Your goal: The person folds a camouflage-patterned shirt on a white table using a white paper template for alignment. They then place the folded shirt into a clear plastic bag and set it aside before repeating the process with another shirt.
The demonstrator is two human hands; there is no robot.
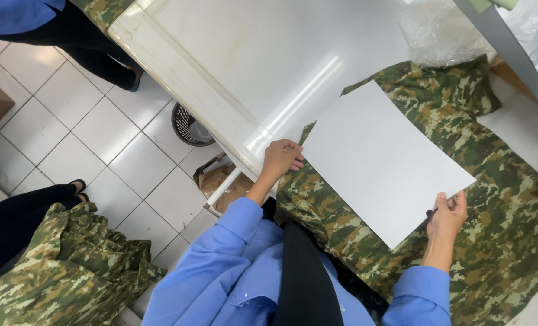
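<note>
While the left hand (279,158) pins the green camouflage-print cloth garment (492,199) at the near edge of the glossy white table (251,66), the right hand (447,216) pinches the near corner of a stiff white rectangular card sheet (380,160) lying on that garment. Placing the sheet looks to be the step in hand; squaring it calls for a steady hold on both.

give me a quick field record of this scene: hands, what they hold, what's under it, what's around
left hand: grips one corner of the white board
right hand: grips the opposite corner
board: flat, lying over the camouflage cloth
cloth: spread on the white table
nearby: clear plastic bag on the table, black basket on the tiled floor, more camouflage cloth lower left
</note>
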